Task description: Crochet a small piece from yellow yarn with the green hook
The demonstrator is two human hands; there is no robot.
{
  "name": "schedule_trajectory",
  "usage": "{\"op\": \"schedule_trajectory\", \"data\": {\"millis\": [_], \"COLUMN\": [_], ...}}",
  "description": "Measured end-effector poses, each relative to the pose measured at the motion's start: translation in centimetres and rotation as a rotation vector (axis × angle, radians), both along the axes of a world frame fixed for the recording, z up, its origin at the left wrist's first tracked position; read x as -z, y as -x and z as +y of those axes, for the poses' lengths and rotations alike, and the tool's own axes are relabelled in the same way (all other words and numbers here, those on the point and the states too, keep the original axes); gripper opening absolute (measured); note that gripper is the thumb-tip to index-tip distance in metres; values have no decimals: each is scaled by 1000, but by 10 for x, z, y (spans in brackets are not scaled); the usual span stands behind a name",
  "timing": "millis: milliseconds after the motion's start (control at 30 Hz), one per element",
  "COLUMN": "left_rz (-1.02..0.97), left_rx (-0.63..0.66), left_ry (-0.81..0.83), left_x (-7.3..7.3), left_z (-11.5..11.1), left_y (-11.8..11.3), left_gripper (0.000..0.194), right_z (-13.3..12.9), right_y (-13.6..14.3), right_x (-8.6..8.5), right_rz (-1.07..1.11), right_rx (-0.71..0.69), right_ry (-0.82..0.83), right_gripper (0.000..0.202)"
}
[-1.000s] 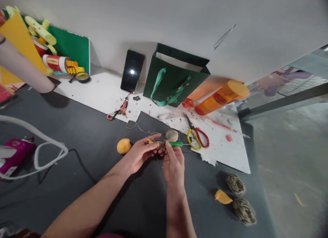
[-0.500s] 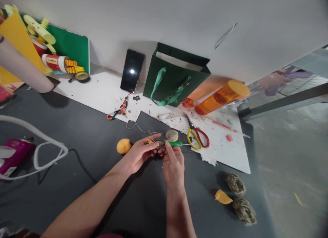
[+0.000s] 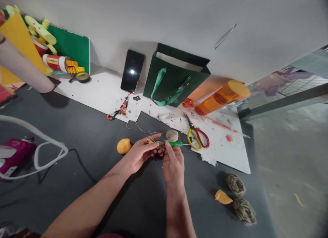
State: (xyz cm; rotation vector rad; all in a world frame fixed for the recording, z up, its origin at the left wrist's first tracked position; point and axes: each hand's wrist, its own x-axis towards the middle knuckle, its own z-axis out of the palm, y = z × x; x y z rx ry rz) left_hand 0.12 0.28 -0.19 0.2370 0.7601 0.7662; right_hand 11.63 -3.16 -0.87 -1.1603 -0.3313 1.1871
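Observation:
My right hand (image 3: 173, 160) is closed around a crochet hook (image 3: 174, 143) with a green handle, its thin metal shaft pointing out to the right. Between the thumb and fingers of my left hand (image 3: 141, 152) is a small piece of yellow crochet work (image 3: 151, 141). The two hands meet close together above the dark table, and the hook's working tip is hidden among the fingers. To the left of them lies a yellow yarn ball (image 3: 124, 146). Just behind my right hand rests a beige yarn ball (image 3: 172, 135), with a thin thread trailing left.
Scissors (image 3: 196, 137) lie on a white board (image 3: 84, 91). Behind stand a phone (image 3: 132, 71), a dark green gift bag (image 3: 176, 75) and an orange bottle (image 3: 222, 97). At right are two grey-green yarn bundles (image 3: 235, 184) and a yellow piece (image 3: 223, 197). A white cable (image 3: 36, 125) loops at left.

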Motion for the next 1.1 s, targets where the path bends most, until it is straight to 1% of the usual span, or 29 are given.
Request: {"op": "schedule_trajectory", "data": {"millis": [467, 733, 933, 1100], "left_rz": [10, 21, 14, 11], "left_rx": [2, 2, 2, -3], "left_ry": [-13, -9, -19, -14], "left_x": [0, 0, 0, 1], "left_z": [0, 0, 0, 0], "left_y": [0, 0, 0, -1], "left_gripper": [47, 46, 43, 44], "right_z": [1, 0, 0, 0], "right_y": [-1, -1, -1, -1], "right_x": [-1, 0, 3, 4], "right_rz": [-60, -18, -38, -40], "right_rx": [-11, 0, -8, -8], "right_ry": [11, 17, 7, 8], "right_gripper": [35, 36, 34, 33]}}
